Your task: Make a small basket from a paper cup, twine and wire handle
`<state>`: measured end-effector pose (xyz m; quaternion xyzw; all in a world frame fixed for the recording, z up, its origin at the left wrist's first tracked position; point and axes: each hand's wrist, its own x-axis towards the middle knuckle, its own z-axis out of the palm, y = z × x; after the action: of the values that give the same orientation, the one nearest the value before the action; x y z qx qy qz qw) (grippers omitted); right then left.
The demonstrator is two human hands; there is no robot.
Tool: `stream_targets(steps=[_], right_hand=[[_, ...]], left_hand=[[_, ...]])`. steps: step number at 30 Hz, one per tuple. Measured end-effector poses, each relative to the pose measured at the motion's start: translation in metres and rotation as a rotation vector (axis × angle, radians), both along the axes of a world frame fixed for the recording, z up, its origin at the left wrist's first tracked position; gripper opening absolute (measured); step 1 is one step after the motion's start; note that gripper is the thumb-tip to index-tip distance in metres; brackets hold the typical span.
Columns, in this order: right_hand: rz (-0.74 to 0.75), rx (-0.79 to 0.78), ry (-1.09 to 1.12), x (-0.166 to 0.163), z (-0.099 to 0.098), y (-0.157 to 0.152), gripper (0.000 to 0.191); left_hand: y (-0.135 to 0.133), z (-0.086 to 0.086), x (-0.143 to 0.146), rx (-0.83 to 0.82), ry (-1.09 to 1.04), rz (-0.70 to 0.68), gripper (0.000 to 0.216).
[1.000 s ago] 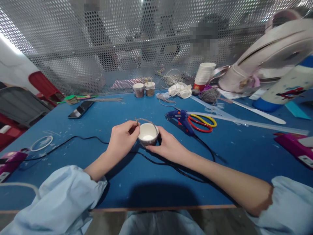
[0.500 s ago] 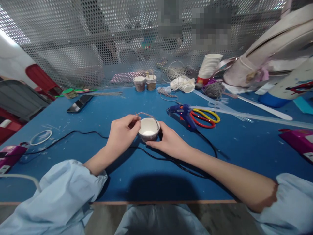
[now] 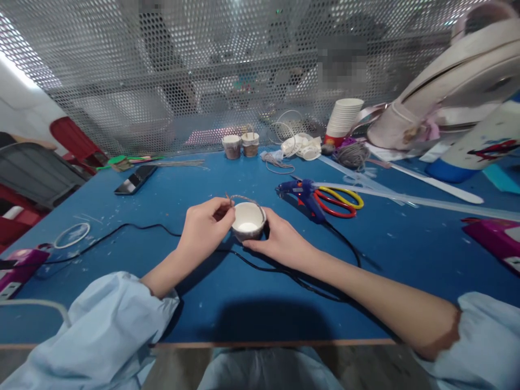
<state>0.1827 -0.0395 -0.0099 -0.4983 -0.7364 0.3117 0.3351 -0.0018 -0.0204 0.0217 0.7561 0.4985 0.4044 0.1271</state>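
Note:
In front of me stands a small paper cup (image 3: 247, 234), white inside and wrapped in grey-brown material outside. My right hand (image 3: 281, 238) is closed around its right side, thumb low on the front. A thin twisted cord (image 3: 246, 198) arches along the back of the rim, its right end down against the cup's inner right side. My left hand (image 3: 208, 226) pinches the cord's left end at the left rim. Beyond my right hand lies a blue glue gun (image 3: 304, 196), beside scissors (image 3: 338, 210) with red and yellow handles.
Two wrapped cups (image 3: 232, 147) stand at the back by a perforated metal screen (image 3: 162, 81). Stacked paper cups (image 3: 343, 119), grey yarn (image 3: 354, 155) and glue sticks (image 3: 390, 194) lie back right. A phone (image 3: 136, 180) is left; a black cable (image 3: 260, 265) crosses the blue table (image 3: 195, 314).
The view has shifted slightly, so the table sits lower in the picture. The cord's arch appears a little lower over the rim. Both hands keep their holds.

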Motion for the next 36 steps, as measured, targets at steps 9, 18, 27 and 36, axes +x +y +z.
stream_targets(steps=[9, 18, 27, 36], right_hand=[[0.001, -0.002, 0.008, -0.001, 0.001, 0.001, 0.067], [-0.014, -0.021, 0.015, -0.001, 0.002, 0.0, 0.066], [-0.026, -0.04, 0.034, 0.0, 0.004, -0.001, 0.066], [-0.042, -0.068, 0.077, 0.006, 0.002, -0.002, 0.069]], left_hand=[[-0.001, 0.003, -0.001, -0.079, -0.038, -0.009, 0.022], [0.004, -0.001, -0.006, -0.277, -0.351, -0.033, 0.025], [0.012, -0.01, -0.006, -0.388, -0.495, -0.021, 0.031], [0.015, -0.021, -0.004, -0.486, -0.461, -0.091, 0.04]])
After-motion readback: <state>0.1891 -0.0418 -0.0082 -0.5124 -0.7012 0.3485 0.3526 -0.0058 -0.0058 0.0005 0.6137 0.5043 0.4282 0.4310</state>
